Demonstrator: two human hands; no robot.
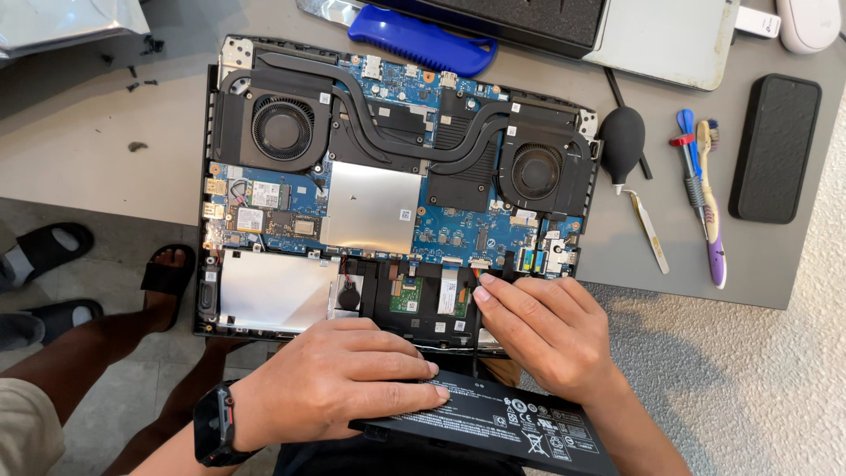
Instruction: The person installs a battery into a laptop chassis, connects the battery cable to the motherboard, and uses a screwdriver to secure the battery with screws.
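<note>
The left hand presses flat, fingers loose, on the black battery at six o'clock; the right hand pinches its connector on the open laptop.

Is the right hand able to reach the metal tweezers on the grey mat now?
Probably yes. The right hand rests on the laptop's lower edge, and the tweezers lie to its right with only bare grey mat between them.

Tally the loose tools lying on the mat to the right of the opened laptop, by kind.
Air blower: 1
Tweezers: 1
Toothbrushes: 2, one purple-handled, one blue
Total: 4
</note>
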